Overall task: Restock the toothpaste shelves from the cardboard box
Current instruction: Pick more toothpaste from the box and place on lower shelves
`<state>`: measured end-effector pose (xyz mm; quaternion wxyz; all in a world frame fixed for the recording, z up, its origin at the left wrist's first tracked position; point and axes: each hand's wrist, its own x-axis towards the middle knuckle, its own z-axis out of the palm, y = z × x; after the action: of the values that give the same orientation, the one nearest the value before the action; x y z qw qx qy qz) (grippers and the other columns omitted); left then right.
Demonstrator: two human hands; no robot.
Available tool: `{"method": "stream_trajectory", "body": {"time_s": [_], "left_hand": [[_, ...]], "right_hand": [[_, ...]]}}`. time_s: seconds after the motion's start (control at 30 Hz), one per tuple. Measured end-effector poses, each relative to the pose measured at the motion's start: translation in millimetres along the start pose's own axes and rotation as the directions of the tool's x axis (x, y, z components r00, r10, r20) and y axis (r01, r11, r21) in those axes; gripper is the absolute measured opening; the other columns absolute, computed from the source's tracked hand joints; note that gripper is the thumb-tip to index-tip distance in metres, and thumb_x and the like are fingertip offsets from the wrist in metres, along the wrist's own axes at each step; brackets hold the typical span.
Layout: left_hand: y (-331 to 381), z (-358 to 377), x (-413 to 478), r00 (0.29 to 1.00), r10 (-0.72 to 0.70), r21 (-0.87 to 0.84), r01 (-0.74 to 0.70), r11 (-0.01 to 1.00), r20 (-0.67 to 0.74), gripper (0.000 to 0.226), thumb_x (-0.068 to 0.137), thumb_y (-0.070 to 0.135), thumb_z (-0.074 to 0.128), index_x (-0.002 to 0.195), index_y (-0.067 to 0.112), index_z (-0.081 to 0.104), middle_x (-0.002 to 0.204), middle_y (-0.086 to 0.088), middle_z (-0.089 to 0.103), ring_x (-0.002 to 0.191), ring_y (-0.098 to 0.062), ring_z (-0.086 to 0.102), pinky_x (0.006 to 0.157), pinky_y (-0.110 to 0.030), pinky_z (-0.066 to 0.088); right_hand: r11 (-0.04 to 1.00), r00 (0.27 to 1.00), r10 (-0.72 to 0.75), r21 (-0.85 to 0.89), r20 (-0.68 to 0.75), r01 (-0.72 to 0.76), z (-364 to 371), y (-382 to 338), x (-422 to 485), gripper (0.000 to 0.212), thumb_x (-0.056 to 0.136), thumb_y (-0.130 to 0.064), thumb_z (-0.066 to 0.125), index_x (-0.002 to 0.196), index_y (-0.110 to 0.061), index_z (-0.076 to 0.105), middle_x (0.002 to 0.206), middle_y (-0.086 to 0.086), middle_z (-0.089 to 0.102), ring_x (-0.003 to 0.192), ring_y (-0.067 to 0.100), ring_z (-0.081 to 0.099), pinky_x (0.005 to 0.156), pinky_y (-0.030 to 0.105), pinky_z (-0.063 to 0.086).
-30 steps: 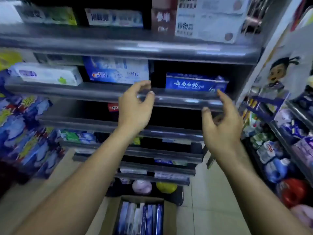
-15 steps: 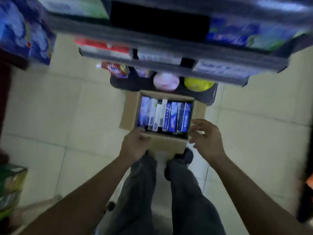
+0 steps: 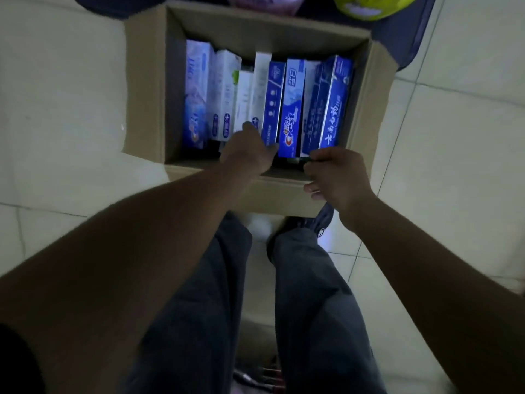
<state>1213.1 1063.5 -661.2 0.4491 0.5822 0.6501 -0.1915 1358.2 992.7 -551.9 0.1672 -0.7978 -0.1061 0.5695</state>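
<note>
Left fingers, grip unseen, among toothpaste cartons; right fingers pinch cardboard box's rim.

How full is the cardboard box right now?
Nearly full: the open cardboard box holds a row of toothpaste cartons standing on edge almost wall to wall. Whether more lie beneath cannot be told.

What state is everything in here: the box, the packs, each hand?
cardboard box: open, flaps out, on the tiled floor.
toothpaste packs: standing on edge in a row inside the box.
left hand: in the box among the middle packs; grip hidden.
right hand: fingers curled at the box's near rim; grip unclear.
</note>
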Motion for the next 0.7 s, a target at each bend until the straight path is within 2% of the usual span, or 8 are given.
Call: {"method": "stream_trajectory", "body": {"time_s": [0.07, 0.2, 0.33, 0.4, 0.47, 0.57, 0.63, 0.7], "left_hand": [[-3, 9, 26, 0.999, -0.007, -0.012, 0.008, 1.000, 0.034, 0.082, 0.089, 0.056, 0.073, 0.145, 0.008, 0.037, 0.142, -0.017, 0.055, 0.127, -0.036, 0.057, 0.088, -0.038, 0.048], [-17, 12, 51, 0.996, 0.088, -0.093, -0.084, 0.992, 0.033, 0.067, 0.083, 0.045, 0.083, 0.134, 0.013, 0.053, 0.134, -0.008, 0.064, 0.120, -0.026, 0.062, 0.090, -0.033, 0.049], [-17, 12, 56, 0.998, 0.064, -0.111, -0.066, 0.992, -0.022, 0.048, 0.078, 0.039, 0.083, 0.112, 0.014, 0.061, 0.107, -0.003, 0.067, 0.101, -0.024, 0.065, 0.073, -0.029, 0.048], [-16, 4, 52, 0.999, -0.004, -0.115, -0.001, 0.993, -0.042, 0.050, 0.077, 0.042, 0.081, 0.114, 0.012, 0.065, 0.108, -0.005, 0.069, 0.097, -0.024, 0.067, 0.073, -0.031, 0.053], [-21, -11, 42, 1.000, -0.017, -0.194, 0.012, 0.981, -0.025, 0.038, 0.080, 0.041, 0.078, 0.104, 0.013, 0.070, 0.098, -0.005, 0.072, 0.086, -0.021, 0.070, 0.070, -0.029, 0.056], [-36, -45, 4, 0.996, 0.056, -0.242, -0.070, 0.968, -0.066, 0.022, 0.079, 0.042, 0.072, 0.075, 0.021, 0.066, 0.070, 0.007, 0.067, 0.067, 0.001, 0.062, 0.054, -0.016, 0.045], [-42, -62, -33, 0.991, 0.094, -0.245, -0.114, 0.963, -0.090, 0.021, 0.070, 0.045, 0.065, 0.068, 0.024, 0.062, 0.060, 0.012, 0.065, 0.058, 0.009, 0.059, 0.048, -0.007, 0.036], [-46, -68, -67, 0.979, 0.194, -0.279, -0.204, 0.938, -0.064, 0.023, 0.065, 0.043, 0.063, 0.074, 0.022, 0.064, 0.063, 0.018, 0.067, 0.057, 0.012, 0.058, 0.053, -0.007, 0.037]], "right_hand": [[0.999, 1.000, 0.003, 0.034, 0.010, -0.003, 5, 5, 8, 0.019, 0.090, -0.004, 0.068, 0.087, -0.022, 0.066, 0.082, 0.010, 0.070, 0.059, 0.024, 0.066, 0.054, 0.031, 0.053], [0.997, 1.000, 0.009, 0.078, 0.020, -0.010, 10, 14, 16, 0.018, 0.089, -0.004, 0.069, 0.089, -0.022, 0.067, 0.085, 0.010, 0.071, 0.056, 0.022, 0.065, 0.053, 0.029, 0.051], [0.996, 0.998, 0.043, 0.077, 0.035, -0.045, 11, 18, 15, 0.018, 0.090, -0.005, 0.069, 0.103, -0.017, 0.068, 0.093, 0.007, 0.069, 0.066, 0.023, 0.065, 0.047, 0.021, 0.048], [0.995, 0.997, 0.056, 0.077, 0.048, -0.059, 10, 15, 11, 0.017, 0.090, -0.005, 0.068, 0.102, -0.017, 0.068, 0.099, 0.005, 0.070, 0.068, 0.023, 0.065, 0.046, 0.018, 0.046], [0.996, 0.998, 0.048, 0.066, 0.046, -0.051, 6, 7, 9, 0.016, 0.090, -0.005, 0.068, 0.095, -0.020, 0.068, 0.091, 0.007, 0.071, 0.061, 0.022, 0.065, 0.049, 0.023, 0.048], [0.997, 1.000, -0.008, 0.072, -0.002, 0.008, -4, -12, 9, 0.017, 0.088, -0.003, 0.069, 0.092, -0.019, 0.070, 0.081, 0.012, 0.070, 0.058, 0.025, 0.064, 0.055, 0.031, 0.050], [0.992, 0.998, -0.065, 0.106, -0.007, 0.066, -8, -28, 9, 0.026, 0.086, -0.006, 0.075, 0.110, -0.016, 0.069, 0.095, 0.012, 0.072, 0.062, 0.024, 0.066, 0.059, 0.034, 0.051], [0.980, 0.989, -0.130, 0.159, 0.069, 0.118, -10, -41, 9, 0.051, 0.083, -0.014, 0.080, 0.126, -0.033, 0.060, 0.123, -0.002, 0.065, 0.075, 0.020, 0.070, 0.062, 0.032, 0.053]]}}
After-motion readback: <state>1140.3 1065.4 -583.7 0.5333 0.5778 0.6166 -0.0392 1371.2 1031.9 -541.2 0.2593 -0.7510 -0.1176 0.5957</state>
